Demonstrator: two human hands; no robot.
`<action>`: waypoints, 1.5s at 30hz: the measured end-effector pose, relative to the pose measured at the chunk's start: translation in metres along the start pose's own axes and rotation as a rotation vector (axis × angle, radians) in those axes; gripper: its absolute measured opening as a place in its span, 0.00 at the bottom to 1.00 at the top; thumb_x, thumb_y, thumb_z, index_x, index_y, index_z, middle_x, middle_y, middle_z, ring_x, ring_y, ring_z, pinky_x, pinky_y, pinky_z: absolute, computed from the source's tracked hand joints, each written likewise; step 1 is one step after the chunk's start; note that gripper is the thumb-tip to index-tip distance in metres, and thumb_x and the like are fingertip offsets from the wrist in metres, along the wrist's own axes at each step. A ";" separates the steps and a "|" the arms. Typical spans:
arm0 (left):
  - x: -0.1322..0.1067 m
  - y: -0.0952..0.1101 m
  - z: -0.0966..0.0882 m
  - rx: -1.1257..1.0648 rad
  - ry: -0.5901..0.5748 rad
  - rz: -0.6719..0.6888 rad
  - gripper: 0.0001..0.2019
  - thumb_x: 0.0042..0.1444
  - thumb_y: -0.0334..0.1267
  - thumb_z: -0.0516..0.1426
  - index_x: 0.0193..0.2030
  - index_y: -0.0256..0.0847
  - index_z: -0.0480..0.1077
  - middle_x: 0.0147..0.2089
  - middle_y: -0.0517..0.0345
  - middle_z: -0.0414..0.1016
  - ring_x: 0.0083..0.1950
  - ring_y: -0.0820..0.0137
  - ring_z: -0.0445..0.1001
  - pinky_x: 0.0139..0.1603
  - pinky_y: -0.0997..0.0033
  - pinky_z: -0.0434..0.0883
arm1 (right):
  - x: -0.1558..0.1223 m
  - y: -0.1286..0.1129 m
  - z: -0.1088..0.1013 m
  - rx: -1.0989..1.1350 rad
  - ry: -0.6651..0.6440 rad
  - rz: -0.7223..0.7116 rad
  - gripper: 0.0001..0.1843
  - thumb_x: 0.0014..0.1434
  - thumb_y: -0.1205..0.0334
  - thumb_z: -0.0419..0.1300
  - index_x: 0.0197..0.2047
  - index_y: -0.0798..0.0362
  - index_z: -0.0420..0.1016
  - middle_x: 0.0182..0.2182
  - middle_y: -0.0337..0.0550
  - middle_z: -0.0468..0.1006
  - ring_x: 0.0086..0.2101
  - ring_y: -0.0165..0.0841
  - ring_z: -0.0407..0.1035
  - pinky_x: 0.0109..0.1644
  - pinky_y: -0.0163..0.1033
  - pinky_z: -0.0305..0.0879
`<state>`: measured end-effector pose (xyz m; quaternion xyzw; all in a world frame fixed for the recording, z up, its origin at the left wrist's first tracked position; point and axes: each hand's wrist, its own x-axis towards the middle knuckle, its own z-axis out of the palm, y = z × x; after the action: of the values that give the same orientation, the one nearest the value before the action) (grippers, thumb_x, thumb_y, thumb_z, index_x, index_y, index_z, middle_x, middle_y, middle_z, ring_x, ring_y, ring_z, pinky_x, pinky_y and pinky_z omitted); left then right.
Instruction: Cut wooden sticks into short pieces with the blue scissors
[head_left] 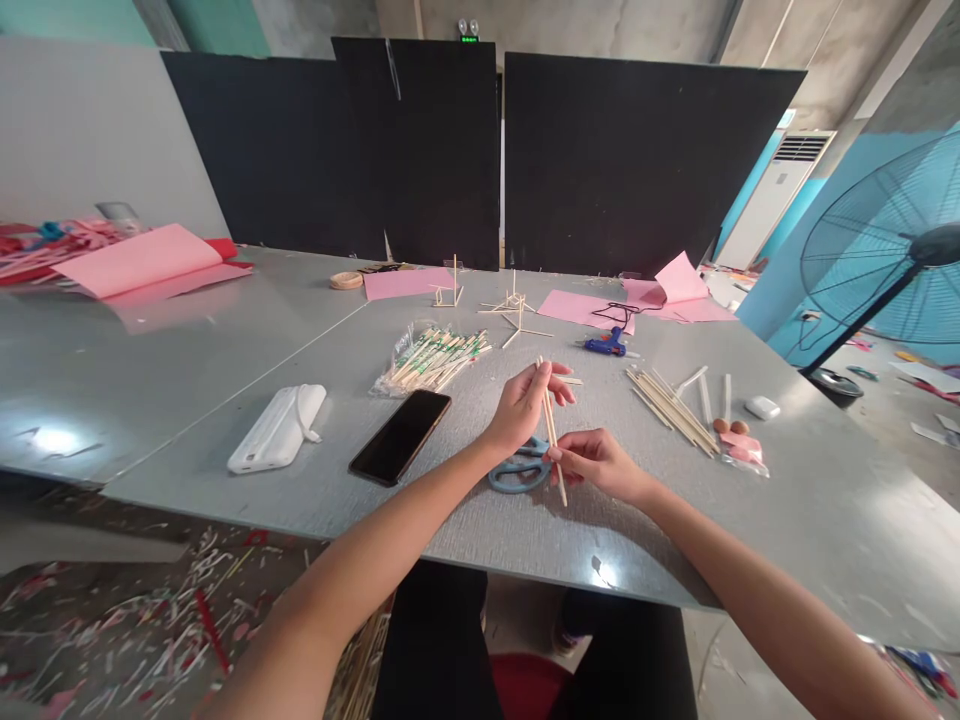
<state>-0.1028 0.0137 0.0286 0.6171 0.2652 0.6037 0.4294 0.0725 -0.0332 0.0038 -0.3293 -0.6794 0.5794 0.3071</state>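
Both hands hold the same pair of thin wooden sticks (553, 432) above the grey table (225, 420). My left hand (523, 405) pinches their upper part, fingers closed. My right hand (596, 462) grips their lower part, fingers closed too. Blue-handled scissors (519, 470) lie flat on the table just under the hands. A loose bundle of similar sticks (671, 408) lies to the right.
A black phone (400, 436) and a white case (276, 428) lie on the left. A bag of wrapped sticks (433, 358), small stick frames (514, 310), a blue glue gun (606, 345) and pink paper (581, 307) sit further back. A large fan (892, 250) stands right.
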 end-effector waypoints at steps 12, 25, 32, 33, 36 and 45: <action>-0.002 0.007 0.002 -0.008 -0.010 -0.069 0.30 0.73 0.67 0.51 0.40 0.40 0.75 0.30 0.53 0.80 0.32 0.67 0.75 0.41 0.63 0.74 | 0.000 0.002 0.000 -0.029 -0.024 -0.003 0.26 0.67 0.37 0.68 0.36 0.54 0.83 0.29 0.42 0.83 0.25 0.27 0.66 0.31 0.35 0.62; -0.007 0.008 0.003 -0.179 -0.106 -0.154 0.26 0.71 0.63 0.49 0.44 0.40 0.72 0.31 0.52 0.81 0.33 0.64 0.75 0.37 0.63 0.68 | 0.001 0.000 0.000 -0.068 -0.033 -0.031 0.28 0.66 0.35 0.67 0.34 0.54 0.82 0.29 0.42 0.82 0.25 0.28 0.67 0.30 0.35 0.64; -0.011 0.011 0.005 -0.175 -0.123 -0.135 0.23 0.72 0.62 0.49 0.39 0.44 0.66 0.29 0.53 0.80 0.34 0.63 0.75 0.40 0.61 0.68 | 0.000 0.005 -0.001 -0.147 -0.043 -0.053 0.27 0.69 0.36 0.64 0.35 0.53 0.85 0.28 0.41 0.81 0.25 0.28 0.64 0.30 0.35 0.61; -0.011 0.012 0.005 -0.181 -0.122 -0.129 0.23 0.71 0.62 0.49 0.39 0.43 0.67 0.29 0.53 0.80 0.33 0.63 0.75 0.40 0.61 0.68 | 0.000 0.005 -0.001 -0.161 -0.033 -0.058 0.28 0.69 0.36 0.64 0.34 0.52 0.85 0.27 0.41 0.80 0.25 0.28 0.63 0.29 0.35 0.60; -0.010 0.014 0.005 -0.187 -0.110 -0.127 0.24 0.71 0.61 0.49 0.43 0.41 0.71 0.28 0.53 0.80 0.33 0.62 0.74 0.39 0.61 0.67 | 0.000 0.006 0.000 -0.168 -0.009 -0.058 0.28 0.70 0.35 0.64 0.35 0.52 0.86 0.27 0.40 0.79 0.25 0.28 0.63 0.30 0.36 0.60; -0.014 0.021 0.007 -0.119 -0.105 -0.134 0.25 0.73 0.64 0.48 0.41 0.43 0.68 0.28 0.54 0.79 0.31 0.65 0.69 0.39 0.61 0.67 | -0.001 0.002 0.002 -0.171 0.008 -0.057 0.27 0.69 0.36 0.65 0.34 0.51 0.87 0.24 0.38 0.78 0.23 0.27 0.63 0.29 0.36 0.60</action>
<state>-0.1014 -0.0098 0.0400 0.6022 0.2468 0.5551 0.5179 0.0718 -0.0347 0.0018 -0.3374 -0.7342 0.5089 0.2969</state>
